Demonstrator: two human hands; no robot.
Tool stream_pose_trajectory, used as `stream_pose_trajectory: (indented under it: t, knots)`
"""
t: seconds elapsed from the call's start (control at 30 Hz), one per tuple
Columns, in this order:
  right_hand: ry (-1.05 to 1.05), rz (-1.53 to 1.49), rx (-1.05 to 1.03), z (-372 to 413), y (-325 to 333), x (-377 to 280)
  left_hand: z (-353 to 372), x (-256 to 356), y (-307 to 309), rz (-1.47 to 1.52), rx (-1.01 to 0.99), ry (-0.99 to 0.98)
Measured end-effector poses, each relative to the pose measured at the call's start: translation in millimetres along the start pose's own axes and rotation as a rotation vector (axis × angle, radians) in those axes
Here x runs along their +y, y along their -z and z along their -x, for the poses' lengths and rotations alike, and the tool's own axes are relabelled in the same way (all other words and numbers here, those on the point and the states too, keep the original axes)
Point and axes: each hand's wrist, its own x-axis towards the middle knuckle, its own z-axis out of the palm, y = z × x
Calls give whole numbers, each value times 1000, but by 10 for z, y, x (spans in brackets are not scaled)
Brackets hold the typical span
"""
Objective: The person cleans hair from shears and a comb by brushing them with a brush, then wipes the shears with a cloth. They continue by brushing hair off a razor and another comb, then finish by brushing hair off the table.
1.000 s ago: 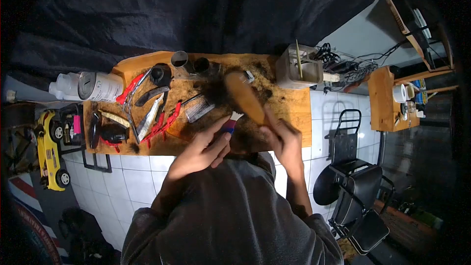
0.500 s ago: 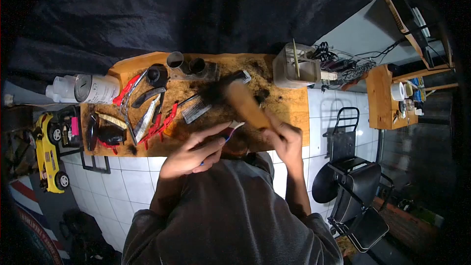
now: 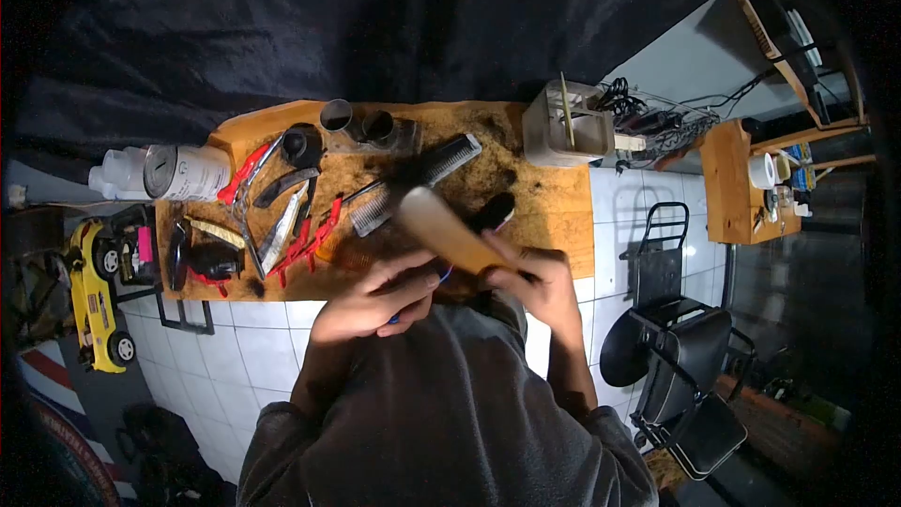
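Observation:
Over the table's front edge, my right hand (image 3: 540,286) is closed round the handle end of a wooden brush (image 3: 446,237), whose far end is blurred by motion. My left hand (image 3: 380,299), just left of it, grips a small tool with a blue part (image 3: 444,275); most of that tool is hidden by my fingers and the brush. Behind the brush lies a comb (image 3: 450,158), and a second comb (image 3: 373,214) sits left of the brush head. A dark bristled object (image 3: 496,212) shows just beyond the brush.
Hair clippings cover the wooden table (image 3: 563,216). Red clips (image 3: 305,246), a clipper-like black tool (image 3: 214,260) and a large can (image 3: 195,172) are at the left. Cups (image 3: 335,115) stand at the back, a clear container (image 3: 568,131) at the back right. A black chair (image 3: 690,357) stands right.
The brush has swung left and nearer my body, now across the tip of the tool in my left hand. The dark bristled object beyond it has come into clearer view.

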Motion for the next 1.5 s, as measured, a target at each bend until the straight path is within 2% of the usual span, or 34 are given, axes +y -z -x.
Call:
stream_pose_trajectory:
  t: [0.07,0.1,0.23,0.33,0.37,0.47,0.5,0.6,0.63,0.67,0.73,0.83,0.93,0.97,1.0,1.07,1.17,1.2,1.27,1.33,1.37,1.47,1.5]
  knots:
    - [11,2,129,-5,32,234,21,61,-16,8,0,-44]
    - [-72,-15,180,0,52,271,31,64,-8,-15,-3,-61]
    - [-94,-50,489,-91,85,328,26,56,-12,-57,39,-107]
    - [-134,-379,357,25,158,153,-64,-5,-40,-124,115,-184]
    - [-158,-386,216,124,189,232,-99,-44,-33,-158,137,-220]
    - [102,-84,-22,114,56,24,-157,-190,26,-326,151,-273]
    - [-59,17,-77,83,53,-169,-151,-181,1,-298,140,-356]
    - [-151,77,185,44,-15,8,-113,-89,-114,-123,235,-306]
    - [-151,123,258,30,21,81,-92,-82,-57,-246,199,-279]
    - [-237,221,251,16,94,92,-82,-80,-38,-261,200,-265]
    - [39,286,489,-73,91,198,-77,-72,-19,-294,202,-242]
    - [-131,183,544,-53,124,39,-110,-114,-29,-163,212,-265]
    - [-283,69,246,98,131,-12,-160,-116,-88,-143,307,-265]
    - [-123,53,253,126,30,4,-181,-163,-58,-136,293,-257]
    - [-82,34,153,121,1,-107,-202,-206,-16,-128,281,-248]
    - [31,90,127,80,-79,-132,-206,-247,7,-140,278,-265]
    - [-237,109,256,64,-10,121,-147,-117,-99,-220,301,-320]
    - [-351,179,202,39,97,108,-129,-115,-90,-264,304,-325]
    - [-95,144,532,-40,43,133,-112,-108,-72,-273,300,-322]
    - [-93,191,551,-18,79,114,-101,-108,-64,-201,285,-304]
    - [-91,214,556,-5,89,93,-104,-90,-70,-203,297,-307]
    - [-163,66,310,106,15,-79,-126,-79,-73,-183,305,-283]
    - [-52,125,241,121,-49,-59,-146,-115,-27,-165,286,-256]
